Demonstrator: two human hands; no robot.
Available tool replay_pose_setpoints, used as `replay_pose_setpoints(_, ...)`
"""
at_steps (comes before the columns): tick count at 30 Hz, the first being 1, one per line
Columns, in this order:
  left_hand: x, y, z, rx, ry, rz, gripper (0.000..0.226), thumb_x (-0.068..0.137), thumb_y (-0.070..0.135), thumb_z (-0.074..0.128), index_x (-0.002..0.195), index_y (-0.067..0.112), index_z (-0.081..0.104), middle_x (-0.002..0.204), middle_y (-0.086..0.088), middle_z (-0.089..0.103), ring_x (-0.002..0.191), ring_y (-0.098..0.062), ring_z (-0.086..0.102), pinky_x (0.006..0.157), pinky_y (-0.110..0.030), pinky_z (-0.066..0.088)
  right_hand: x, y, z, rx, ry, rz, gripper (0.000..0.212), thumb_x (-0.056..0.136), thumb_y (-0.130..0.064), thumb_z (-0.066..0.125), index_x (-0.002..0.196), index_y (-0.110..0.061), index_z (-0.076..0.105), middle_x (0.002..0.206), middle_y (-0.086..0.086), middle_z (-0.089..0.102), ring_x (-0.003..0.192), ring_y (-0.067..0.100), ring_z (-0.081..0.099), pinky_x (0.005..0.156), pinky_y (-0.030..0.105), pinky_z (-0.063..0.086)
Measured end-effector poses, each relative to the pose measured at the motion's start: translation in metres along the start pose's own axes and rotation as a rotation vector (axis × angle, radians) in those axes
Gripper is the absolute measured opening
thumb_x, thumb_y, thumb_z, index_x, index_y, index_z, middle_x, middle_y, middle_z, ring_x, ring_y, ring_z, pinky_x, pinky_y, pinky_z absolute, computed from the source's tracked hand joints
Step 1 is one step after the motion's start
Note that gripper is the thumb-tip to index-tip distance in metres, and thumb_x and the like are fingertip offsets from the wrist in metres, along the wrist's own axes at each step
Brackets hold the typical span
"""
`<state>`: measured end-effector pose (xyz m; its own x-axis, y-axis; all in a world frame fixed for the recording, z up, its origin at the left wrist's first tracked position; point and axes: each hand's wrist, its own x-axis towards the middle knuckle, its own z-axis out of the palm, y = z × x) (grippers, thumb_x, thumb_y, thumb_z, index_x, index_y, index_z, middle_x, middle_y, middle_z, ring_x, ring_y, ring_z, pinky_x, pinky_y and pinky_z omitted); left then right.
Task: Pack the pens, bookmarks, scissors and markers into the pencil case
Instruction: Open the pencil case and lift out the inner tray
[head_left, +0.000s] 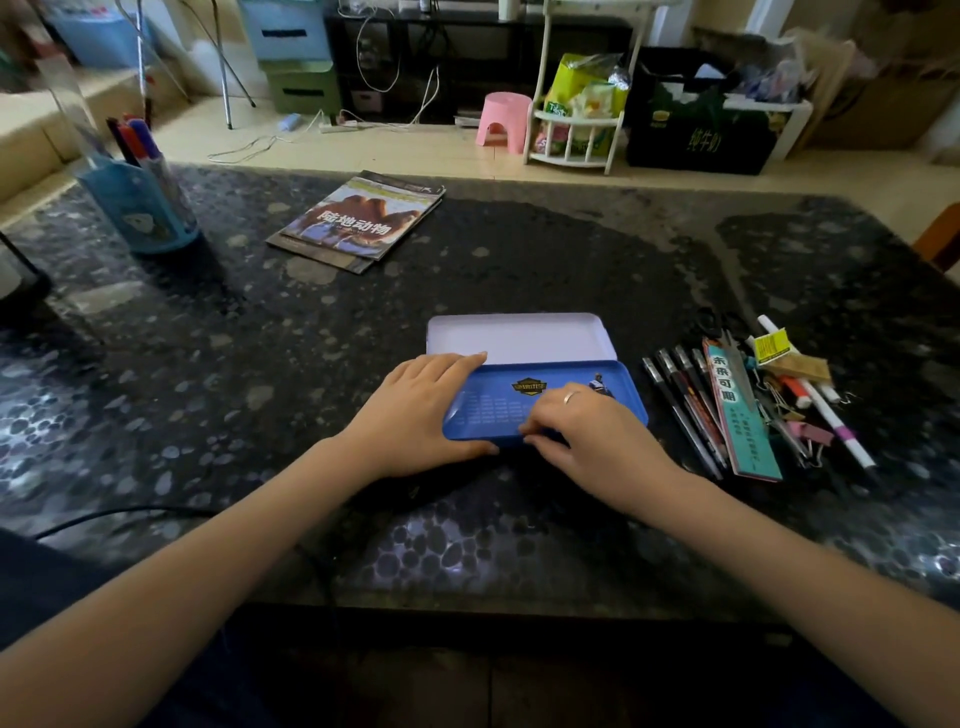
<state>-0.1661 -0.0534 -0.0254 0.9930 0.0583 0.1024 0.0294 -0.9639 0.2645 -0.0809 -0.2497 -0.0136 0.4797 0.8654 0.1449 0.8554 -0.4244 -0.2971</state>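
Observation:
A tin pencil case lies open in the middle of the table. Its blue half (613, 382) is nearest me and its white half (519, 338) lies flat behind it. My left hand (415, 415) clasps the left end of the blue half, thumb at the front edge. My right hand (587, 436), with a ring on it, has its fingertips curled on the front edge. To the right of the case lie several dark pens (680, 410), bookmarks (737, 410), black-handled scissors (719, 325) partly under the bookmarks, and white markers (836, 421).
Binder clips (810, 434) and a yellow tag (771, 345) lie among the stationery. A blue pen holder (140, 208) with markers stands at the far left. Magazines (358, 221) lie beyond the case. A black cable (130, 514) runs along the near left.

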Motion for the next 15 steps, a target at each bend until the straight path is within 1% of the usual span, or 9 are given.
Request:
replay_pose_setpoints(2,0.0002,-0.0011,0.0008,-0.003,0.003,0.000,0.096,0.072,0.070,0.057,0.147,0.028,0.016,0.149,0.006,0.031,0.136,-0.013,0.027,0.114,-0.031,0.017,-0.0010,-0.0037,0.0002,-0.022,0.008,0.028,0.013,0.093,-0.024,0.055,0.097,-0.016,0.064,0.102,0.000,0.063,0.100,0.018,0.053,0.075,0.030,0.043)
replay_pose_setpoints(4,0.0004,-0.0017,0.0019,-0.007,0.004,-0.003,0.097,0.072,0.070,0.057,0.148,0.028,0.015,0.150,0.006,0.029,0.137,-0.014,0.026,0.114,-0.032,0.016,-0.0005,-0.0064,-0.0003,-0.045,0.012,0.035,0.014,0.094,-0.026,0.052,0.096,-0.015,0.061,0.102,-0.001,0.061,0.099,0.017,0.052,0.072,0.028,0.040)
replay_pose_setpoints(7,0.0004,-0.0026,0.0035,-0.017,0.003,-0.017,0.100,0.071,0.071,0.056,0.148,0.027,0.011,0.152,0.005,0.024,0.139,-0.014,0.024,0.115,-0.033,0.015,0.0004,-0.0087,-0.0018,-0.028,0.008,0.042,0.011,0.094,-0.025,0.053,0.093,-0.015,0.058,0.101,-0.001,0.060,0.097,0.017,0.052,0.073,0.030,0.043)
replay_pose_setpoints(11,0.0004,-0.0043,0.0066,-0.018,0.012,-0.020,0.102,0.070,0.072,0.056,0.148,0.026,0.009,0.153,0.004,0.024,0.139,-0.015,0.024,0.115,-0.034,0.015,0.0020,-0.0075,-0.0031,0.038,0.015,0.064,0.007,0.091,-0.022,0.058,0.090,-0.015,0.058,0.097,-0.002,0.059,0.095,0.015,0.052,0.075,0.031,0.045)
replay_pose_setpoints(13,0.0013,-0.0041,0.0063,-0.035,0.020,-0.026,0.103,0.070,0.070,0.059,0.148,0.026,0.009,0.153,0.004,0.023,0.139,-0.016,0.024,0.115,-0.034,0.016,0.0035,-0.0057,-0.0034,0.077,0.025,0.073,0.006,0.089,-0.020,0.061,0.087,-0.016,0.058,0.092,-0.002,0.059,0.092,0.015,0.052,0.075,0.029,0.043)
replay_pose_setpoints(15,0.0023,-0.0040,0.0048,-0.093,0.038,-0.051,0.105,0.069,0.065,0.065,0.148,0.027,0.009,0.152,0.003,0.022,0.138,-0.018,0.026,0.113,-0.035,0.020,0.0052,-0.0046,-0.0048,0.117,0.047,0.077,0.007,0.087,-0.019,0.064,0.084,-0.017,0.058,0.087,-0.004,0.057,0.088,0.013,0.050,0.075,0.028,0.041)
